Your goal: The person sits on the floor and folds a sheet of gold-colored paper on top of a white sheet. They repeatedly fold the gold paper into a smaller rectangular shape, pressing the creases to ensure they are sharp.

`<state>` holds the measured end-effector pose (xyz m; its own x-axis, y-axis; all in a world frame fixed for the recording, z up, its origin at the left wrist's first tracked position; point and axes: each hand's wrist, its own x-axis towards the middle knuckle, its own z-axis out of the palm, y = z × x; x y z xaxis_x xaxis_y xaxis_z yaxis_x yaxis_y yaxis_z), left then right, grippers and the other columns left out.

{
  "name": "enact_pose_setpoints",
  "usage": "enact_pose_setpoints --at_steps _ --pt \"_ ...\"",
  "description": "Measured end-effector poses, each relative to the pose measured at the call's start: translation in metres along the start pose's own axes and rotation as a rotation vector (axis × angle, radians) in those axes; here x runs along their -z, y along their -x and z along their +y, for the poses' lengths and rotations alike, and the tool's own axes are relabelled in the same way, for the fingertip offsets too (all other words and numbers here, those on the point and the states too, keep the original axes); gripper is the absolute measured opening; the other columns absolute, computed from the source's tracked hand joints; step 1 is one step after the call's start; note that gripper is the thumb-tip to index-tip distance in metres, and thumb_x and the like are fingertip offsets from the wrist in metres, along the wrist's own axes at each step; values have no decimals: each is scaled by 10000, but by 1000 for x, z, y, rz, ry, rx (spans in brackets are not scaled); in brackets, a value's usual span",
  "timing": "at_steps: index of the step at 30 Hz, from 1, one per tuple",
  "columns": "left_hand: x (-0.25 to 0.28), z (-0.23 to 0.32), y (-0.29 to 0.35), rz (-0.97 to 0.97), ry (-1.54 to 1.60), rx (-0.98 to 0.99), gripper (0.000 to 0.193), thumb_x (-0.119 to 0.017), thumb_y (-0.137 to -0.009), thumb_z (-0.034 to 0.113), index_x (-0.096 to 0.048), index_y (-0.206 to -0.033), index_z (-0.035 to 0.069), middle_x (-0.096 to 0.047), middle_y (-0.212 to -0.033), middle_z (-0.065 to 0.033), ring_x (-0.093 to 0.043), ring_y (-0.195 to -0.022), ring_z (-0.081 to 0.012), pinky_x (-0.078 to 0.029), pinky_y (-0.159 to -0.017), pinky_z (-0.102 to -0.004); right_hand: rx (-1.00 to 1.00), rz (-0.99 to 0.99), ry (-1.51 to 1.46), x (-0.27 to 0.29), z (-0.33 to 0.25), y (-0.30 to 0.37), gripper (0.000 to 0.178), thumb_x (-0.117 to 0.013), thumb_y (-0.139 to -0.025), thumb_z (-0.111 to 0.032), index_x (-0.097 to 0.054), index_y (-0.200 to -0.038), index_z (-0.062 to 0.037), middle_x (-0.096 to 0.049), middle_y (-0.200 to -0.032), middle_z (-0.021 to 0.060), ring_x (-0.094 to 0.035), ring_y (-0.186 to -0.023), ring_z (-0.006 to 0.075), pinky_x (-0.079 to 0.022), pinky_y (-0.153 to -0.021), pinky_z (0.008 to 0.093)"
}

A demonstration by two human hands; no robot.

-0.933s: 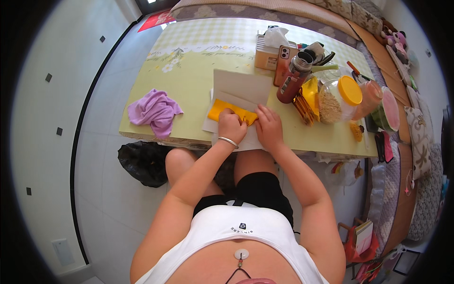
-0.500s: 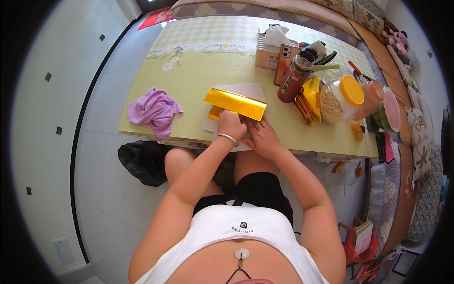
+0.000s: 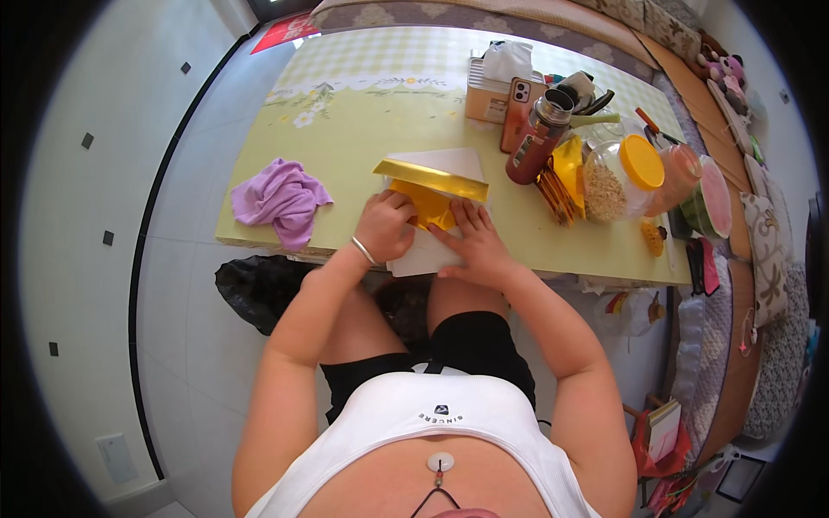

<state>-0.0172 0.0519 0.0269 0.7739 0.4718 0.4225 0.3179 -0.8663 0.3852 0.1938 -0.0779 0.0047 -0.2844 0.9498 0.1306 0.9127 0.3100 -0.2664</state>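
A shiny gold foil sheet lies partly folded on white paper at the table's near edge, its far flap standing up as a long strip. At the sheet's near left side is my left hand, its fingers curled and closed on the foil's edge. The fingertips are partly hidden. My right hand rests flat across the near right part of the foil and paper, fingers stretched out.
A lilac cloth lies at the left. Toward the right stand a red-brown flask, a phone, a tissue box, folded gold packets, a yellow-lidded jar and a cut watermelon. A black bag sits below.
My left hand has shifted left, from the middle of the foil to its left side. More of the foil's near part shows, and its raised flap has changed tilt. My right hand stays about in place.
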Motion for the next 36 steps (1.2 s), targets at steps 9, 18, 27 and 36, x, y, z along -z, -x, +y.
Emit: enact_pose_setpoints --at_steps 9,18,27,36 --pt "18 -29 7 -228 -268 -383 237 -651 -719 126 -677 -950 81 -641 -917 -59 -637 -897 -270 -502 -821 -394 -5 -95 -443 31 28 1 381 -722 -864 -414 -741 -1195 -227 -590 -1362 107 -462 -1321 311 -310 -1151 455" --pt "5 -1 24 -113 -298 -282 238 -658 -715 117 -666 -944 52 -632 -870 -72 -623 -768 -268 -525 -690 -389 -120 65 -524 28 17 -25 172 -708 -850 -194 -679 -906 -34 -684 -916 159 -648 -883 356 -515 -798 430" --pt "16 22 36 -23 -107 -206 370 -715 -668 134 -660 -1018 26 -624 -990 -140 -620 -909 -330 -531 -808 -417 -9 314 -356 7 22 -25 142 -650 -837 -67 -618 -973 -43 -679 -997 132 -620 -1002 364 -512 -843 432" --pt "13 14 31 -130 -107 -198 393 -682 -668 90 -643 -1046 -8 -643 -1073 -158 -613 -930 -346 -529 -807 -427 39 149 -420 17 33 -21 214 -649 -832 -65 -687 -1042 -70 -684 -988 155 -644 -922 369 -525 -826 440"
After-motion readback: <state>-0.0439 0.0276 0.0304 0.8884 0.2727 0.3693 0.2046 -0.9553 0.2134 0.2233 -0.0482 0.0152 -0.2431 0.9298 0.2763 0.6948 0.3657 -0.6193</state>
